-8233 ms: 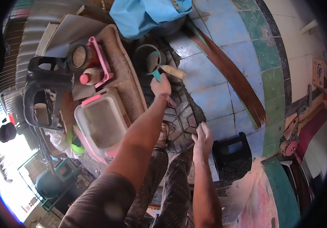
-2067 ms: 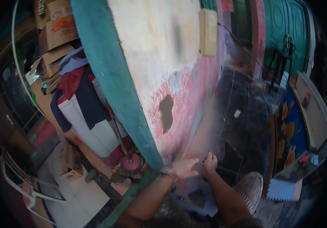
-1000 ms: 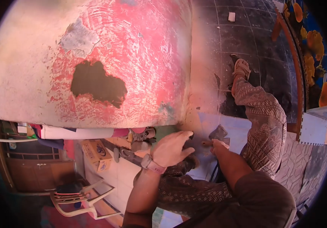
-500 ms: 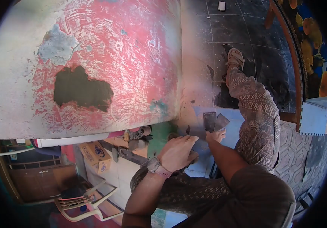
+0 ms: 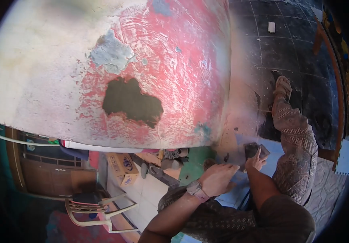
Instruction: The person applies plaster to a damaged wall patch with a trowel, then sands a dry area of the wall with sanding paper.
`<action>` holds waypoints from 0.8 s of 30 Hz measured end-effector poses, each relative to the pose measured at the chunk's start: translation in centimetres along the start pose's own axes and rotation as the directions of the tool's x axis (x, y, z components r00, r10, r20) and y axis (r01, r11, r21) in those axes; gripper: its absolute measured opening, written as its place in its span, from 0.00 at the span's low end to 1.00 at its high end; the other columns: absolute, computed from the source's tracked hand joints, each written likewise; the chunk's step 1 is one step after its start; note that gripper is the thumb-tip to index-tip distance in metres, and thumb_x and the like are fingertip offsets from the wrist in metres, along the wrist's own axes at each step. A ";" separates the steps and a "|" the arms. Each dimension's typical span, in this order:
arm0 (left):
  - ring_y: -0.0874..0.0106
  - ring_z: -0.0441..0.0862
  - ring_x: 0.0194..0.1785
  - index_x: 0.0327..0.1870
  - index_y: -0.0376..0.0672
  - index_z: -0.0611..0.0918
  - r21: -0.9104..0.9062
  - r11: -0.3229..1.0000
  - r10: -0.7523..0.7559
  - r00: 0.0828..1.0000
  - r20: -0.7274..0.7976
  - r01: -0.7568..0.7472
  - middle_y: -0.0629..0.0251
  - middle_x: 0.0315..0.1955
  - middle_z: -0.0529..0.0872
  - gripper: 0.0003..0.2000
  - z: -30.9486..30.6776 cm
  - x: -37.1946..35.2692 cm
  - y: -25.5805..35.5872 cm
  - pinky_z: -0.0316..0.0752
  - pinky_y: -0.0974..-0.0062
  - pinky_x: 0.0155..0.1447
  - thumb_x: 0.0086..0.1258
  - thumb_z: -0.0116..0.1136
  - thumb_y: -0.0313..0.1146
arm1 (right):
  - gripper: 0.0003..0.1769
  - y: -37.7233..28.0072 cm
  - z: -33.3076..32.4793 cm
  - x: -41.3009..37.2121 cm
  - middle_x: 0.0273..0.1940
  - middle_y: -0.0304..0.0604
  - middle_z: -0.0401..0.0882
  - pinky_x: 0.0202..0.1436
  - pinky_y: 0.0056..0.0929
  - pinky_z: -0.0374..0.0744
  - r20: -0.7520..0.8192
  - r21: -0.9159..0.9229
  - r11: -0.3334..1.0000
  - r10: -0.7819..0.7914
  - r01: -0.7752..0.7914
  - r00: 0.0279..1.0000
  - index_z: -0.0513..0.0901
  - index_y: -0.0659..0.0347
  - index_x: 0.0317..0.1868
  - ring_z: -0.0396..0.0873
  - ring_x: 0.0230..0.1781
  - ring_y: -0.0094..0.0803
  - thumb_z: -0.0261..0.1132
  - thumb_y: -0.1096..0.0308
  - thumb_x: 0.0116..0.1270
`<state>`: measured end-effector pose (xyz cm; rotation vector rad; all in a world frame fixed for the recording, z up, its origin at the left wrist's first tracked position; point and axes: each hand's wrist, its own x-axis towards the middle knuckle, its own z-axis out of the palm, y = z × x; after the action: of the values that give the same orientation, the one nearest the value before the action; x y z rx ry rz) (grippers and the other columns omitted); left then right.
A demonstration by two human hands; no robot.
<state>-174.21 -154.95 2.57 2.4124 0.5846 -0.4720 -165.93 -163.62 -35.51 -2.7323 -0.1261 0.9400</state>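
My right hand grips dark flat rectangular pieces that look like scraper blades, one overlapping the other. A finger lies across their face; their handles, if any, are hidden. To its left, my left hand, with a watch on the wrist, is held in the air with fingers stretched out and nothing visible in it. Before me is a red and white wall with scraped paint. It bears a dark grey patch and a paler bare patch.
A cardboard box and a plastic chair stand at lower left. Dark floor tiles carry a small white object. My sandalled foot rests there, near a wooden frame at right.
The view has shifted, so the wall and my hands appear further right and a little lower. The two dark pieces, spread apart before, now overlap in my right hand.
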 end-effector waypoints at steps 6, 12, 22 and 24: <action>0.50 0.86 0.58 0.65 0.33 0.78 0.038 0.999 0.013 1.000 0.005 -0.013 0.47 0.53 0.87 0.28 0.4 0.6 -0.1 0.80 0.56 0.63 0.66 0.69 0.37 | 0.36 0.3 0.9 -0.3 0.85 0.56 0.52 0.63 0.52 0.84 -0.043 -0.022 0.997 -0.075 0.074 0.996 0.72 0.36 0.74 0.68 0.73 0.57 0.68 0.75 0.68; 0.48 0.86 0.55 0.64 0.33 0.79 0.031 0.999 0.012 1.000 -0.014 -0.011 0.47 0.51 0.87 0.28 0.3 0.9 0.1 0.80 0.55 0.61 0.65 0.70 0.36 | 0.39 -0.6 -2.3 -1.7 0.86 0.58 0.50 0.68 0.57 0.80 0.038 0.061 0.997 -0.045 0.043 0.998 0.71 0.43 0.73 0.65 0.77 0.60 0.75 0.69 0.63; 0.53 0.87 0.50 0.61 0.41 0.83 0.131 0.945 0.328 0.841 -0.430 -0.301 0.49 0.51 0.88 0.19 9.3 4.4 -10.0 0.83 0.57 0.54 0.74 0.63 0.40 | 0.54 3.0 7.1 3.3 0.81 0.67 0.51 0.76 0.59 0.72 -0.103 0.269 0.948 -0.146 0.169 0.984 0.60 0.44 0.84 0.64 0.78 0.68 0.80 0.56 0.61; 0.57 0.86 0.43 0.53 0.43 0.86 -0.017 0.982 0.168 0.901 -0.399 -0.191 0.51 0.44 0.89 0.14 8.1 1.7 -5.4 0.81 0.57 0.49 0.78 0.60 0.43 | 0.52 1.6 5.2 2.8 0.78 0.65 0.56 0.72 0.57 0.76 -0.060 0.333 0.936 -0.096 0.110 0.994 0.61 0.45 0.81 0.68 0.75 0.64 0.81 0.55 0.60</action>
<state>-177.10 -155.68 -6.87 2.4910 0.5262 0.1185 -166.93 -163.59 -41.56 -2.4043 -0.0903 0.7905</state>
